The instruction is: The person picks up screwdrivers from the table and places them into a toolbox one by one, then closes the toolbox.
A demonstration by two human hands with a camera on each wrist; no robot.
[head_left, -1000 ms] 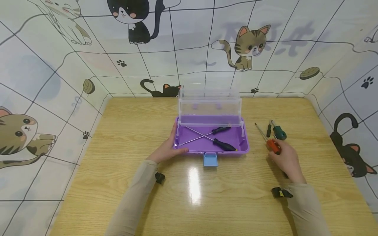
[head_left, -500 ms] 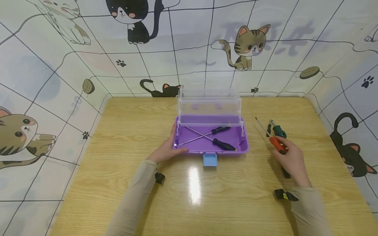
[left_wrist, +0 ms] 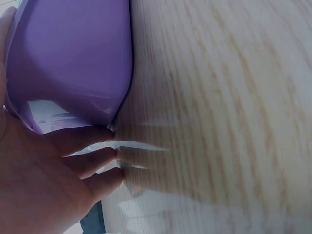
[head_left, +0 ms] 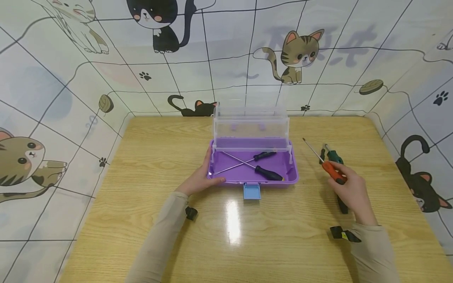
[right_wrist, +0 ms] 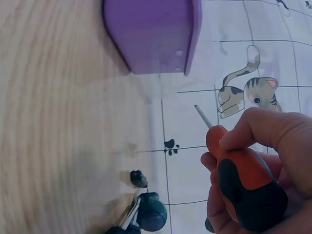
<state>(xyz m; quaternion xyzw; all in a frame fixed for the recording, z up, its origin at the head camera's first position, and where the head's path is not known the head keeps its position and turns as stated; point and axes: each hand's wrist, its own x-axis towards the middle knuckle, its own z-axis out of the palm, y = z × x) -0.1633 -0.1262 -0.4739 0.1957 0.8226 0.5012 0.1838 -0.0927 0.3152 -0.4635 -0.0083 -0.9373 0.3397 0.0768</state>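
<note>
Screwdriver (head_left: 331, 171), red and black, pinched by the right grip (head_left: 354, 193) at three o'clock from purple box (head_left: 291, 173); left grip (head_left: 198, 181), spread, touches box's nine-o'clock end.

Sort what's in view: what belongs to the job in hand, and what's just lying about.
Seemingly in the job:
red screwdriver, in the right hand
box, held by the left hand
two black screwdrivers inside it

Lying about, though possibly part of it too:
green screwdriver
small black tool
black handle by the right hand
</note>
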